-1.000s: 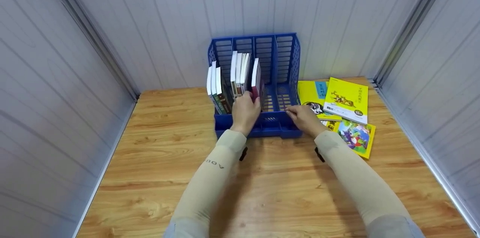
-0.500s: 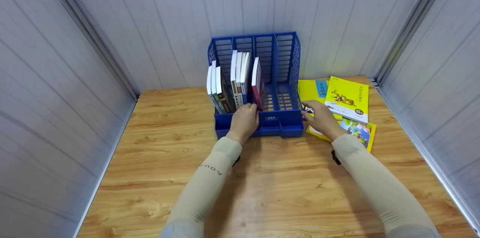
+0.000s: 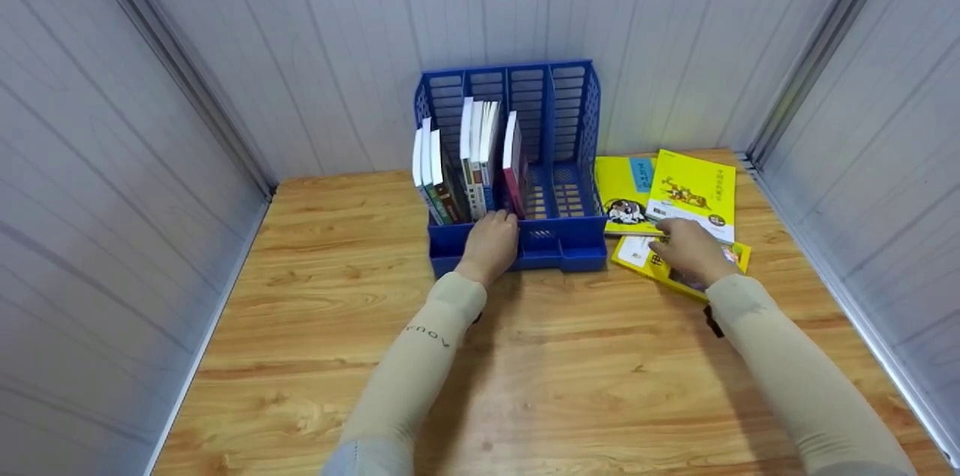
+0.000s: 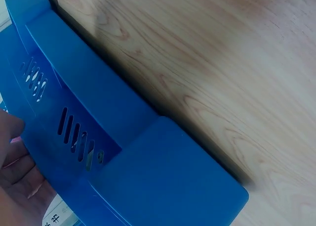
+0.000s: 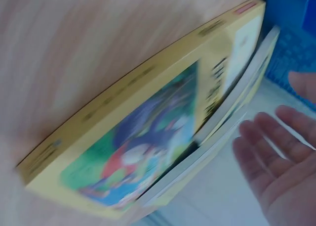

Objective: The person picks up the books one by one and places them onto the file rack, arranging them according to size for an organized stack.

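My left hand (image 3: 489, 245) grips the front wall of a blue desktop book rack (image 3: 585, 230). In the left wrist view its thumb (image 4: 11, 126) lies at the wall's upper edge, with the other fingers curled behind it. My right hand (image 3: 694, 251) is over several yellow books on the right, its fingers apart and holding nothing. In the right wrist view a thick yellow picture book (image 5: 148, 137) lies beside that hand, partly under other books. A yellow book with horses (image 3: 690, 187) overlaps a yellow book with a blue label (image 3: 622, 170).
White-edged books (image 3: 429, 172) stand in the rack's left compartment. Several more books (image 3: 478, 149) fill the second, and a red-spined book (image 3: 514, 168) stands in the third. The wooden table (image 3: 525, 371) meets pale panel walls (image 3: 360, 55) at the back and both sides.
My right hand has moved from the rack's right front edge rightward over the yellow books. My left hand has come down from the red-spined book to the rack's front wall.
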The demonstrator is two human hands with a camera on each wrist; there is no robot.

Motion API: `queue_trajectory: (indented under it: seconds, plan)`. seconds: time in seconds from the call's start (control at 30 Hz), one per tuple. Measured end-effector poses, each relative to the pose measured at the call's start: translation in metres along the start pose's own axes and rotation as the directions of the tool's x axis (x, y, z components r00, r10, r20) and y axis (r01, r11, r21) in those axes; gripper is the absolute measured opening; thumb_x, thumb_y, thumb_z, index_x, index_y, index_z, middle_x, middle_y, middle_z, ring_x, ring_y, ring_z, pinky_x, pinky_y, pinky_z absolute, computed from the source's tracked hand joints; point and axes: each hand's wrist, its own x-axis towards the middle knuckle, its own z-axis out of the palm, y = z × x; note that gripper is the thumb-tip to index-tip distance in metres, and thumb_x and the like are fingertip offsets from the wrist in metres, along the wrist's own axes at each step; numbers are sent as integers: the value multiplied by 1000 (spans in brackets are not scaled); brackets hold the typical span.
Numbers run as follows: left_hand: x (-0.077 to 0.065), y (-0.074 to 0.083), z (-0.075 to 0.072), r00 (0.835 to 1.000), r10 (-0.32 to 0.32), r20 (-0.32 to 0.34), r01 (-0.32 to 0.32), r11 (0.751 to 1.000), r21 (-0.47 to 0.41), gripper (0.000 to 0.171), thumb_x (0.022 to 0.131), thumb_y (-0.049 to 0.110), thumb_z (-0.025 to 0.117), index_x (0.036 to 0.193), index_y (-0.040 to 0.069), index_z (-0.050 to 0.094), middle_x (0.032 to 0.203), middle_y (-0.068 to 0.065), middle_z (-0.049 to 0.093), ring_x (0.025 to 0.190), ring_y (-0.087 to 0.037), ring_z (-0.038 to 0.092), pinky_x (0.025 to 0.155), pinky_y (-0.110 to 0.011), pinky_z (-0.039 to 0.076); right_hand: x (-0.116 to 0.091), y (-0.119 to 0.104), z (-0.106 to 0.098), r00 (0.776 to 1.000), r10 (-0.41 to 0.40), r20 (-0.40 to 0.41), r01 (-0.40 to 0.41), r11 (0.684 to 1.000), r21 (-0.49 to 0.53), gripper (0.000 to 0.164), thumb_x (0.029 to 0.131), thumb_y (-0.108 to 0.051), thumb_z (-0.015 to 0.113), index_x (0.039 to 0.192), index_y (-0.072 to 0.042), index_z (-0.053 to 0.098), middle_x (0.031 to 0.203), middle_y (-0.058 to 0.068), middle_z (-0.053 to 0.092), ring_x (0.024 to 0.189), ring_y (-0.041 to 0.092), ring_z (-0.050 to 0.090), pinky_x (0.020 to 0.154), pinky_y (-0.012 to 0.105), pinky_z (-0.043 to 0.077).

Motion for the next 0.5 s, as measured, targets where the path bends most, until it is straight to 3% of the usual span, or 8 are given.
queue_trajectory:
  seconds: [0.2, 0.33, 0.5]
  plan:
    - [3, 1, 1, 1000, 11, -16, -10, 999, 46, 23, 108, 3, 54, 115, 1, 75, 112, -15, 78, 105, -32, 76, 95, -45, 62, -9, 29, -4, 989, 115, 97, -108, 992, -71, 77, 101, -42, 74, 151, 13, 53, 143, 35, 63, 101, 37, 67, 99, 61, 53]
    - [6, -1, 4, 999, 33, -41, -30, 997, 78, 21, 106, 1, 56, 108, 2, 77, 106, -14, 79, 98, -32, 77, 89, -44, 63, -11, 43, -1, 982, 126, 143, -113, 989, -94, 89, 93, -50, 82, 149, 13, 54, 135, 33, 66, 96, 32, 66, 95, 56, 53]
    - [9, -3, 4, 999, 25, -40, -22, 997, 72, 20, 106, 1, 57, 105, 3, 78, 103, -13, 81, 93, -31, 79, 86, -44, 64, -15, 51, 1, 978, 129, 161, -119, 990, -69, 80, 88, -56, 87, 131, 7, 63, 108, 20, 65, 93, 31, 60, 83, 47, 49]
